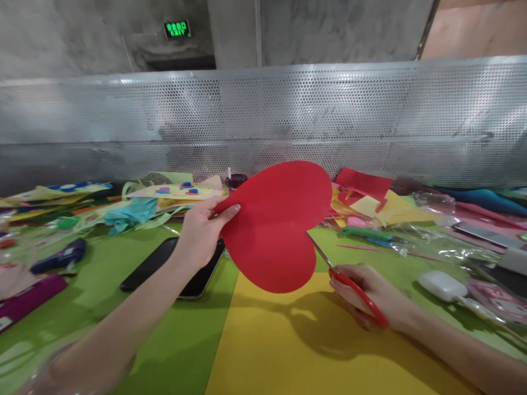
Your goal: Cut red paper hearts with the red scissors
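A large red paper heart [275,230] is held up in the air, turned on its side with its notch facing right. My left hand [203,230] pinches it near the pointed end, thumb in front. Red-handled scissors [358,296] are gripped in my right hand [370,293], their metal blades reaching toward the heart's notch. Whether the blades touch the paper I cannot tell. Beneath the heart, a yellow sheet [267,340] lies on the green tabletop [173,340] and catches the shadows of the heart and my right hand.
Two dark tablet-like devices [152,266] lie behind my left forearm. Coloured paper scraps [395,208] and decorated sheets line the table's back. To the right are a green-handled cutter [366,234], clear plastic wrap and a white case [442,285]. A dark blue tool [61,257] sits left. A perforated metal panel [263,115] stands behind.
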`<state>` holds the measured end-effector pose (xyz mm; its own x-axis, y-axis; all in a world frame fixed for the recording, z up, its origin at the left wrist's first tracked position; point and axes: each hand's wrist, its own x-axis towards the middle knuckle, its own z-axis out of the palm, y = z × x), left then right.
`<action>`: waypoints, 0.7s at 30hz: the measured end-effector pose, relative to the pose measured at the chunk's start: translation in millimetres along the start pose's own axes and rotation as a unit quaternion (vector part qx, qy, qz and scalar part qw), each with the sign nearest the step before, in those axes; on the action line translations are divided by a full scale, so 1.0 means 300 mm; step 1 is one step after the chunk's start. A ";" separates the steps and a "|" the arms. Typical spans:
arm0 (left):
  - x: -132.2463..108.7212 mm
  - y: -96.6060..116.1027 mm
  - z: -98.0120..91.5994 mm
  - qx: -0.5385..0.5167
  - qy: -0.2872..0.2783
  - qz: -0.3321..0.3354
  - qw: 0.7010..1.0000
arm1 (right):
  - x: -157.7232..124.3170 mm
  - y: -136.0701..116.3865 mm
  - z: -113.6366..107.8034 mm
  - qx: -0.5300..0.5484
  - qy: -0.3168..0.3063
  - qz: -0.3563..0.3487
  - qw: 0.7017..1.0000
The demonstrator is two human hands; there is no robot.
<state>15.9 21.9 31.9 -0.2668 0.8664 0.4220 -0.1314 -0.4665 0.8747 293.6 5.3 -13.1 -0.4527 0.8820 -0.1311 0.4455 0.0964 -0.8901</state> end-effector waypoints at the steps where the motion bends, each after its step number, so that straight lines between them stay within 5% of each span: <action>1: 0.000 0.000 0.000 0.001 0.001 0.000 1.000 | 0.000 0.001 0.001 0.000 0.001 0.000 1.000; 21: -0.003 0.004 -0.003 0.012 -0.001 -0.004 1.000 | 0.002 0.002 -0.002 -0.022 -0.001 -0.004 1.000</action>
<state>15.1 20.5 32.4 -0.2641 0.8701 0.4162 -0.1098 -0.4558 0.8833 294.1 6.2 -13.5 -0.4574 0.8804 -0.1255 0.4752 0.1227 -0.8713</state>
